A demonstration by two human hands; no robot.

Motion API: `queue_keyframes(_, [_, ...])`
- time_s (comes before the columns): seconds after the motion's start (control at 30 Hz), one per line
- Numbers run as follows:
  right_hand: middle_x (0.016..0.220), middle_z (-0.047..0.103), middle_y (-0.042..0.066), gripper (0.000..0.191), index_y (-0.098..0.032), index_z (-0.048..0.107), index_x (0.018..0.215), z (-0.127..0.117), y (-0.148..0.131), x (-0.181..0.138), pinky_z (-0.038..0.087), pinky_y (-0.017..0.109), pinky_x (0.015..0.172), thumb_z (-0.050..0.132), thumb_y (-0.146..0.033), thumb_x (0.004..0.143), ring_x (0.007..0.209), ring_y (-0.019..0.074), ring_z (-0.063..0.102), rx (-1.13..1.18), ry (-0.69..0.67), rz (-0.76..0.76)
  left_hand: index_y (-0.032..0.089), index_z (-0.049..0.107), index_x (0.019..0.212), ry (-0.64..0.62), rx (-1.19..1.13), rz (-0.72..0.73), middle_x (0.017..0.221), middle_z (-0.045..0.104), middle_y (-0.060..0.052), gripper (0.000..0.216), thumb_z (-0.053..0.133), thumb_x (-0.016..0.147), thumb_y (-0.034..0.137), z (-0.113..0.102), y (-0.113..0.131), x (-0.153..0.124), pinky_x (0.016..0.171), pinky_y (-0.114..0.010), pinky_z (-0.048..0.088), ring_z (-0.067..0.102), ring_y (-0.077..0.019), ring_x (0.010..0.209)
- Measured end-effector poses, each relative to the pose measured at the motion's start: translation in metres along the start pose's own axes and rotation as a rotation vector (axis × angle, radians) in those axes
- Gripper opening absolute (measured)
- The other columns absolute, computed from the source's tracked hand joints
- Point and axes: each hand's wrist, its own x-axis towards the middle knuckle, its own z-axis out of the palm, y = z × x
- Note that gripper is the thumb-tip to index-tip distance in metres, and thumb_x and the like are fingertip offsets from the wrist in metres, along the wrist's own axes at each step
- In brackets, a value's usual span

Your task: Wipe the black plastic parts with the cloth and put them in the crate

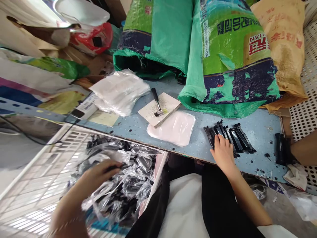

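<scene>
My left hand is over the white crate, its fingers closed around a slim black plastic part; motion blurs it. Many black parts in clear plastic bags fill the crate beneath it. On the blue tabletop, my right hand reaches into a row of black plastic parts. Its fingers are bent over a part at the left of the row, and the fingertips partly cover it. Left of this hand lies a stack of clear plastic bags.
A hammer rests on a dusty square slab. Behind it lie more clear bags and open green woven sacks. The white crate stands left of my legs. A black part is at the table's right end.
</scene>
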Motion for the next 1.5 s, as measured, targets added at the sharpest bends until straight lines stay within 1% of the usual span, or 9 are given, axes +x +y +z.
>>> queue_keyframes(0.1, [0.147,0.05,0.026,0.057,-0.011,0.045,0.149,0.019,0.003,0.004,0.045,0.057,0.094,0.051,-0.012,0.092,0.12,0.0426,0.05,-0.127,-0.004,-0.096,0.022,0.058,0.059,0.131,0.07,-0.157,0.042,0.052,0.004,0.046,0.052,0.085,0.059,0.031,-0.056,0.023,0.04,-0.02,0.045,0.05,-0.0127,0.035])
queue_keyframes(0.2, [0.139,0.054,0.026,0.064,-0.01,0.039,0.153,0.023,0.006,0.0,0.047,0.053,0.093,0.057,-0.02,0.093,0.116,0.0413,0.053,-0.152,0.016,-0.138,0.021,0.052,0.054,0.14,0.039,-0.253,0.037,0.044,0.004,0.054,0.057,0.079,0.069,0.047,-0.066,0.041,0.036,-0.021,0.039,0.043,-0.0126,0.031])
queue_keyframes(0.37, [0.105,0.067,0.023,0.065,-0.006,0.041,0.15,0.021,0.015,-0.004,0.049,0.05,0.086,0.062,-0.028,0.092,0.1,0.0382,0.06,-0.196,-0.051,-0.106,0.023,0.077,0.089,-0.349,-0.363,-0.127,0.08,0.077,-0.005,0.035,0.062,0.088,0.055,0.066,0.049,0.077,0.062,-0.029,0.059,0.072,-0.0209,0.066])
queue_keyframes(0.47, [0.106,0.069,0.02,0.057,-0.013,0.05,0.145,0.019,0.02,0.002,0.05,0.047,0.089,0.063,-0.026,0.091,0.106,0.0368,0.062,-0.058,-0.089,-0.048,0.021,0.074,0.1,-0.011,-0.283,0.071,0.095,0.075,-0.009,0.025,0.056,0.097,0.038,0.104,0.136,0.117,0.085,-0.035,0.058,0.071,-0.0224,0.088])
queue_keyframes(0.57, [0.117,0.07,0.015,0.054,-0.02,0.057,0.139,0.016,0.024,0.01,0.05,0.049,0.095,0.068,-0.034,0.087,0.113,0.0356,0.062,0.265,-0.106,0.065,0.014,0.07,0.091,0.139,-0.01,0.047,0.1,0.07,-0.017,0.015,0.069,0.088,0.028,0.145,0.174,0.16,0.088,-0.043,0.055,0.067,-0.0309,0.1])
queue_keyframes(0.77, [0.11,0.074,0.006,0.049,-0.024,0.069,0.117,0.019,0.006,0.026,0.056,0.041,0.088,0.082,-0.043,0.074,0.101,0.0262,0.068,1.447,-0.106,0.258,0.02,0.068,0.076,-0.045,-0.228,0.023,0.083,0.071,-0.006,0.014,0.062,0.088,0.022,0.151,0.141,0.189,0.074,-0.032,0.053,0.067,-0.0218,0.079])
queue_keyframes(0.97, [0.099,0.077,0.003,0.022,-0.023,0.07,0.092,0.028,-0.047,0.065,0.056,0.051,0.1,0.079,-0.037,0.078,0.101,0.0231,0.07,2.1,-0.204,0.257,0.02,0.067,0.067,-0.038,-0.413,-0.073,0.073,0.071,-0.002,0.021,0.065,0.084,0.032,0.14,0.135,0.187,0.064,-0.029,0.048,0.064,-0.0177,0.068])
queue_keyframes(1.3, [0.097,0.078,0.003,0.02,-0.022,0.072,0.094,0.056,-0.066,0.078,0.064,0.036,0.083,0.078,-0.033,0.079,0.094,0.02,0.072,2.121,-0.152,0.34,0.015,0.071,0.106,0.179,0.078,0.176,0.119,0.071,-0.017,0.036,0.044,0.086,0.001,0.135,0.127,0.16,0.098,-0.047,0.054,0.067,-0.03,0.109])
queue_keyframes(1.5, [0.089,0.078,0.011,0.034,-0.013,0.072,0.102,0.044,-0.029,0.028,0.057,0.024,0.054,0.071,-0.04,0.083,0.07,0.0169,0.069,2.037,-0.829,0.42,0.016,0.057,0.139,0.222,-0.067,0.178,0.143,0.058,-0.016,0.055,0.045,0.087,0.002,0.144,0.124,0.161,0.104,-0.04,0.056,0.062,-0.0262,0.126])
